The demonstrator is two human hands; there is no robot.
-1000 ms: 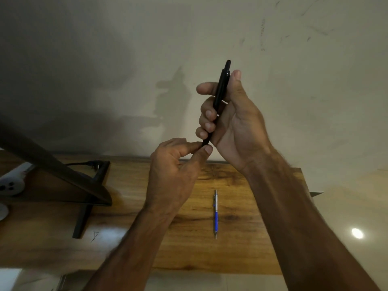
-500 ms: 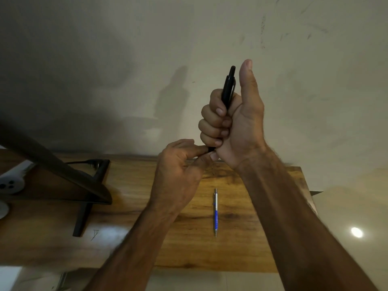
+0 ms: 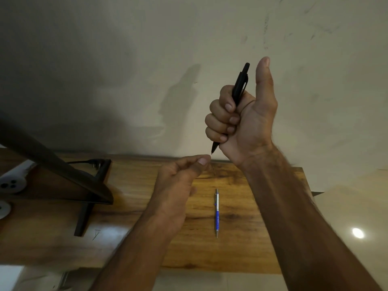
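Observation:
My right hand (image 3: 245,124) is raised in front of the wall and grips a black pen (image 3: 240,85) in its fist. The thumb sticks straight up beside the pen's clip end, and the tip points down out of the fist. Just below that tip is my left hand (image 3: 178,181), fingers curled with the thumb against the forefinger. It is apart from the pen, and nothing shows between its fingers. A blue and silver pen (image 3: 216,213) lies on the wooden table (image 3: 241,248), pointing towards me.
At the left, a dark monitor (image 3: 52,169) on a black stand (image 3: 84,215) overhangs the table. A white power strip (image 3: 10,183) lies at the far left edge. The pale wall stands right behind the table. The table's right edge ends near my right forearm.
My left hand has let go of the black pen's tip and dropped slightly. My right hand changed from a finger hold to a full fist with the thumb up, and moved right.

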